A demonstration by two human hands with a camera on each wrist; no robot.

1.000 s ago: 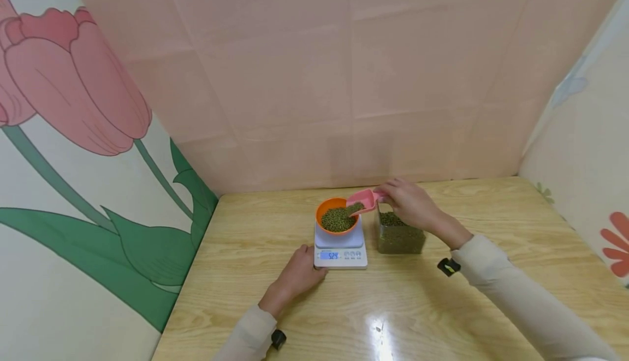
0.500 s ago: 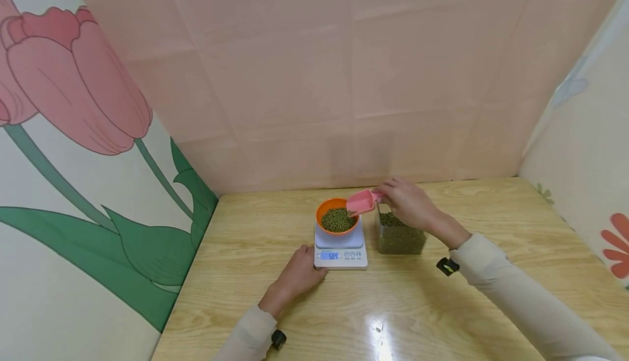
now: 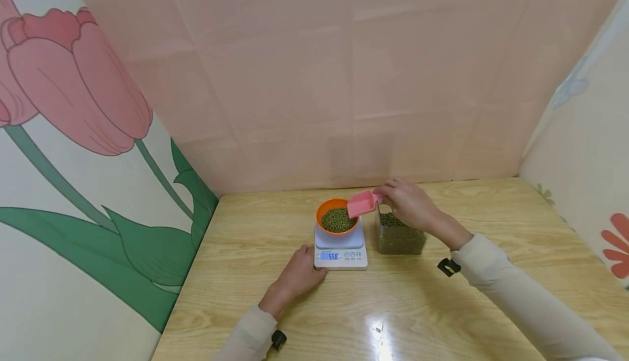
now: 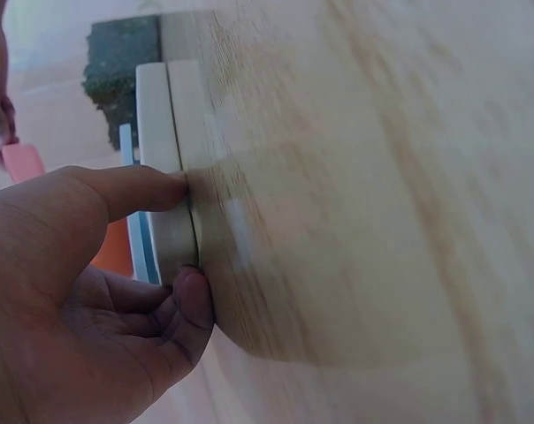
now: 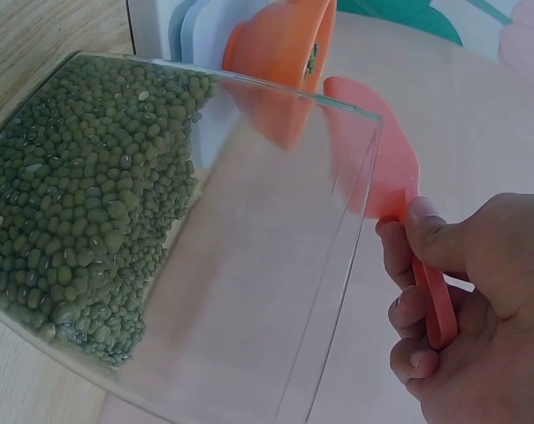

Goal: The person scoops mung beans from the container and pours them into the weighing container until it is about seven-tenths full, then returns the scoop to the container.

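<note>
My right hand point(image 3: 407, 202) grips the handle of a pink scoop point(image 3: 361, 203), held tilted at the right rim of an orange bowl point(image 3: 333, 203). The scoop's hollow shows no beans. Mung beans point(image 3: 338, 220) lie in the bowl, which stands on a white digital kitchen scale point(image 3: 340, 264) with a lit display that seems to read 558. My left hand point(image 3: 298, 271) holds the scale's front left corner; in the left wrist view its thumb and curled fingers touch the scale's edge point(image 4: 165, 132).
A clear container point(image 5: 355, 111) of mung beans stands right of the scale, under my right hand. Behind the wooden table point(image 3: 255, 230) rises a pink-covered wall point(image 3: 295, 77). A painted flower wall point(image 3: 98, 186) borders the left side.
The beans in the scoop have slid into the bowl, and the scoop has drawn slightly back to the right. The display digits have changed. My left hand stays in place.
</note>
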